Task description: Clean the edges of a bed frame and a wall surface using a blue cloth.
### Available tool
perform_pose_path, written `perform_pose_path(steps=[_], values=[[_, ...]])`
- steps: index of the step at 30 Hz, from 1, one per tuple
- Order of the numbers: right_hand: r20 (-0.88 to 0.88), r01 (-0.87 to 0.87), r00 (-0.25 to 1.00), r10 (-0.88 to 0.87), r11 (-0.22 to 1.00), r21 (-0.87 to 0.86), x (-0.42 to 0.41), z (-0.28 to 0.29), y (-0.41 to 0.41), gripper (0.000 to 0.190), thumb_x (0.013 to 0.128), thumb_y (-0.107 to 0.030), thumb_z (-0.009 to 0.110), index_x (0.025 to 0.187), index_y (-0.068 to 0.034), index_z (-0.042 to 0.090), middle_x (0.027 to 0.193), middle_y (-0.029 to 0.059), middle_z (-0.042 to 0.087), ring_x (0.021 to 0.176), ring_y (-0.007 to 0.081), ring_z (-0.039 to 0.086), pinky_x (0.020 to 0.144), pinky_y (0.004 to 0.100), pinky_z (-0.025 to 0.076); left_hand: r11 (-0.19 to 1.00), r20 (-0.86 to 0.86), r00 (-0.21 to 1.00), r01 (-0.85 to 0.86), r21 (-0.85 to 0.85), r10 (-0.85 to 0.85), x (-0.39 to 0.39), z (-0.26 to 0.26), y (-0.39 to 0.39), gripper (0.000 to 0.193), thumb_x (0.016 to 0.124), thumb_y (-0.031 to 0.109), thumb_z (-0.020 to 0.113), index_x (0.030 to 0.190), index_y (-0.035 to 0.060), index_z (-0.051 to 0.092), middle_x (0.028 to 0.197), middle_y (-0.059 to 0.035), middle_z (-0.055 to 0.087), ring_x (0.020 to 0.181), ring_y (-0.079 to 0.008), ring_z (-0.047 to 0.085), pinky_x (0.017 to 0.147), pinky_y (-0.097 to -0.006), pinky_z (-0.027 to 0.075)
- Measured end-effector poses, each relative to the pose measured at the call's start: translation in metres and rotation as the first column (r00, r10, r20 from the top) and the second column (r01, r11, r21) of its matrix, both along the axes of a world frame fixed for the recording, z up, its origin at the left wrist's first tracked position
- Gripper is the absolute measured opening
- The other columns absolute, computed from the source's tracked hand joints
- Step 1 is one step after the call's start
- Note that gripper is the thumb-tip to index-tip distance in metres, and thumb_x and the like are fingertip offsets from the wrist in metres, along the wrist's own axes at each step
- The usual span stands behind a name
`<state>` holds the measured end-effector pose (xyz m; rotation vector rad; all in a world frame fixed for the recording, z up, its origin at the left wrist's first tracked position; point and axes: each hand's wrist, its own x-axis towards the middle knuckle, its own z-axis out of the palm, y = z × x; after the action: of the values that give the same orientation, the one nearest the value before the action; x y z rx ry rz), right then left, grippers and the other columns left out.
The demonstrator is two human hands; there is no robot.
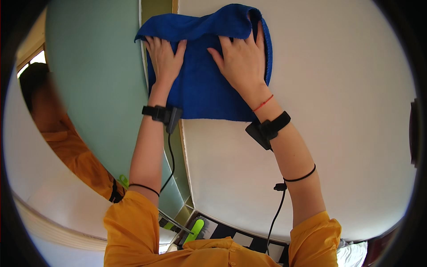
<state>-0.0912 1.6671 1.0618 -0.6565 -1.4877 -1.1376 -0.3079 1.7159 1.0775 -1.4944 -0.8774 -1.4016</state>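
Note:
A blue cloth [206, 86] with a stitched edge is spread against the pale flat surface [333, 100] and reaches over the olive strip [156, 11] at its left. Its upper part folds down as a flap. My left hand [163, 60] lies on the cloth's left side, its fingertips hidden under that flap and its thumb apart. On the right side, my right hand [243, 60] holds the cloth with spread fingers, also partly tucked under the fold. A red string bracelet [263, 102] circles my right wrist.
Black straps with small devices [173, 120] and cables sit on both forearms. A greenish mirror-like panel [93, 83] on the left reflects a person in orange-yellow. Below are a bright green brush [194, 231] with grey bristles, black-and-white checks [242, 239] and white fabric [353, 255].

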Motion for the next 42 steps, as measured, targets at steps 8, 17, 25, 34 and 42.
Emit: perform_pose_path(steps=[8,17,25,34,42], values=[[0.135,-0.084,0.983,0.121,0.964,-0.252,-0.043,0.003,-0.005,0.028,0.092,-0.031,0.062,0.107,-0.008,0.070,0.117,0.0166,0.068,0.144,0.0379,0.033,0.112,0.0507,0.036,0.996,-0.006,0.999,-0.035,-0.076,0.035,-0.048,-0.043,0.027,0.059,0.094,0.025,0.062,0.144,-0.0024,0.045,0.153,-0.0267,0.038,0.144,-0.0495,0.026,0.122,-0.0541,0.013],[0.540,0.157,0.819,0.193,0.830,-0.535,-0.075,-0.199,0.012,0.021,0.093,-0.026,0.058,0.088,-0.011,0.071,0.100,0.0104,0.069,0.131,0.0331,0.049,0.096,0.0389,0.048,0.939,0.239,0.970,0.124,-0.320,-0.047,-0.084,-0.224,0.028,0.092,0.080,0.038,0.078,0.149,-0.0054,0.034,0.151,-0.0302,0.036,0.142,-0.0513,0.026,0.119,-0.0579,0.017],[0.741,0.331,0.605,0.291,0.755,-0.566,-0.116,-0.355,0.024,0.027,0.091,-0.018,0.054,0.112,-0.006,0.066,0.130,0.0118,0.061,0.130,0.0221,0.050,0.108,0.0306,0.042,0.662,0.352,0.934,0.222,-0.716,0.068,-0.164,-0.477,0.016,0.060,0.080,0.029,0.079,0.128,-0.0001,0.057,0.133,-0.0231,0.055,0.126,-0.0421,0.049,0.107,-0.0504,0.038],[0.324,0.170,0.909,0.263,0.475,-0.863,-0.080,-0.395,-0.023,0.020,0.088,-0.020,0.062,0.103,-0.010,0.069,0.098,0.0028,0.069,0.095,0.0176,0.066,0.081,0.0316,0.050,0.435,0.306,0.949,0.310,-0.845,-0.082,-0.101,-0.482,-0.036,0.031,0.087,0.012,0.063,0.116,0.0059,0.070,0.126,-0.0188,0.065,0.125,-0.0438,0.050,0.110,-0.0596,0.030],[0.001,0.160,0.983,-0.183,0.858,-0.489,-0.085,-0.198,0.000,0.046,0.078,-0.041,0.080,0.107,-0.007,0.069,0.100,0.0141,0.063,0.083,0.0330,0.056,0.073,0.0451,0.041,0.867,0.138,0.977,0.208,-0.452,-0.162,-0.065,-0.305,0.053,0.116,0.067,0.048,0.083,0.151,-0.0045,0.022,0.154,-0.0419,0.001,0.141,-0.0659,-0.010,0.105,-0.0835,-0.005]])
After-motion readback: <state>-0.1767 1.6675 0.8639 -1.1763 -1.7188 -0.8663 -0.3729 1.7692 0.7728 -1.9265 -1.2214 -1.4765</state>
